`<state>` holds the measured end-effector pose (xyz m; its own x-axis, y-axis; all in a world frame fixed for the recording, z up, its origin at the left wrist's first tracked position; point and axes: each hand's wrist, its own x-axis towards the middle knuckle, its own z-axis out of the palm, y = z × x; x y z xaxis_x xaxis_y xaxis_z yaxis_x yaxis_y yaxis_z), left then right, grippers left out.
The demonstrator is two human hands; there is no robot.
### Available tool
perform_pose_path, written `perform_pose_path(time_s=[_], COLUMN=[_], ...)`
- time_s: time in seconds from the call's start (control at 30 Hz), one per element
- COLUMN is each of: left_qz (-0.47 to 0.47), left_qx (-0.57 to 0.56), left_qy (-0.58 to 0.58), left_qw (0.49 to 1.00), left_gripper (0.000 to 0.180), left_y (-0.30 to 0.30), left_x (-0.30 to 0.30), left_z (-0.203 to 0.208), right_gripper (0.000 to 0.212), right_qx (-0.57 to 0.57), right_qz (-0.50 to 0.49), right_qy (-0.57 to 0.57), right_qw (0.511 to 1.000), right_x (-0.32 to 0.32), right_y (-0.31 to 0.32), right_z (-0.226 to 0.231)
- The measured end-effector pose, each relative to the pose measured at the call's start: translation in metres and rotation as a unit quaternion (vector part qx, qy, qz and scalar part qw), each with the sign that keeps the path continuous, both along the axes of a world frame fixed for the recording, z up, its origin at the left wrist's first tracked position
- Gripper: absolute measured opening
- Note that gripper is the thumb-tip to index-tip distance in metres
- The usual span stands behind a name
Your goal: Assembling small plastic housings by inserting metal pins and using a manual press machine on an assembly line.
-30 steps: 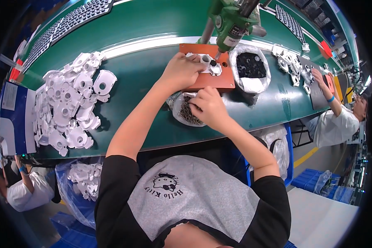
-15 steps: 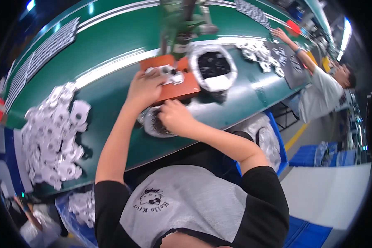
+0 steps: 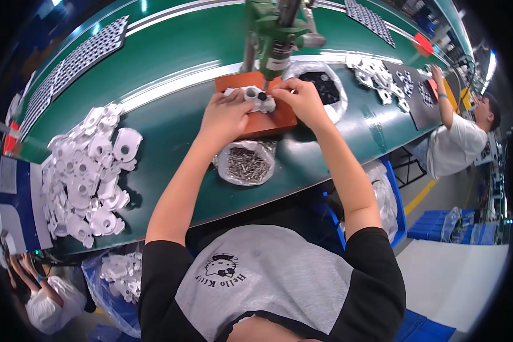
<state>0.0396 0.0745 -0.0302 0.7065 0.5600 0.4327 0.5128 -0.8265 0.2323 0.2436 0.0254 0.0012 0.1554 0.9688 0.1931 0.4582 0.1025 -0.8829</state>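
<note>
A white plastic part with a round hole and a black piece on it sits on an orange base plate. My left hand is closed around the part's left end. At its right end, my right hand has thumb and fingers pinched together; whatever they hold is too small to make out. Just above stands a green press, its slim rod reaching down close to my right fingertips. In front of the plate lies a clear bag of small metal pins.
Right of the plate is a white bag of black pieces. White parts are heaped at left, with more at far right. A blue crate stands below the table edge. A co-worker works at right, another person at lower left.
My right hand has moved from the bag of metal pins up to the right end of the white part. My left hand stays on the part. The whole view has shifted slightly.
</note>
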Motion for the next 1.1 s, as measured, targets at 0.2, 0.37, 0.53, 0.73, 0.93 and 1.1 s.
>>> perform_pose_path(time_s=[0.2,0.37,0.53,0.73,0.93,1.1], left_qz=[0.004,0.004,0.003,0.004,0.001,-0.004], left_qx=[0.010,0.035,0.028,0.015,0.040,0.041], left_qy=[-0.006,-0.013,-0.019,0.010,-0.019,-0.019], left_qw=[1.000,0.999,0.999,1.000,0.999,0.999], left_gripper=[0.027,0.026,0.028,0.024,0.024,0.025], left_y=[0.000,0.001,0.003,-0.001,-0.001,0.001], left_x=[-0.004,-0.006,-0.003,-0.004,-0.003,-0.002], left_z=[-0.003,-0.006,-0.010,-0.007,-0.009,-0.010], right_gripper=[0.027,0.030,0.028,0.030,0.029,0.027], right_qx=[-0.041,-0.043,-0.063,-0.079,-0.129,-0.145], right_qz=[0.020,-0.006,0.016,0.043,0.050,0.051], right_qy=[-0.062,-0.027,-0.008,0.033,0.030,0.012], right_qw=[0.997,0.999,0.998,0.995,0.990,0.988], right_x=[-0.001,-0.007,-0.001,-0.004,-0.002,0.000], right_y=[0.013,0.018,0.024,0.035,0.031,0.037], right_z=[-0.011,-0.016,-0.021,-0.019,-0.013,-0.012])
